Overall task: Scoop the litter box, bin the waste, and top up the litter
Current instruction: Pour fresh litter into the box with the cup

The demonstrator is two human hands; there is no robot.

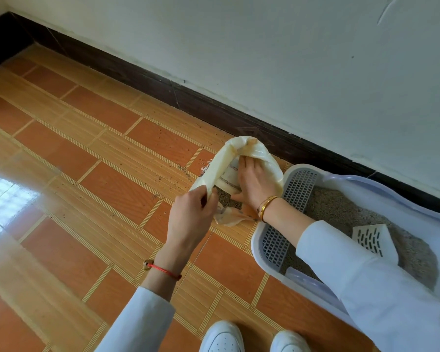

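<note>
Cream plastic bag (249,161) on the tiled floor (87,148), mouth pulled wide, just left of the litter box (264,260) and near the dark skirting (188,97) at the far side. Left hand (191,214) pinched shut on the near lip of the bag, lifting it. Right hand (252,184) reaching into the opening, fingers curled around something pale and rounded inside; whether a cup or a fold of inner lining, cannot tell, nor how firm the hold. Grey granules visible low in the bag's mouth between the two hands.

Litter box white-rimmed with a grey grid step at its left end, grey litter (346,214) spread across the tray, and a white slotted scoop (374,240) lying on the litter toward the right, untouched by either hand, partly behind the right sleeve. Scattered grains on the floor to the far left of the bag.

Probably the top-up step in hand: bag looks like the litter supply rather than the waste bin, though not certain. Next move likely calls for drawing a measure out or tipping the bag over the tray, keeping the mouth held open and low over the rim to avoid more spill on the tiles.
</note>
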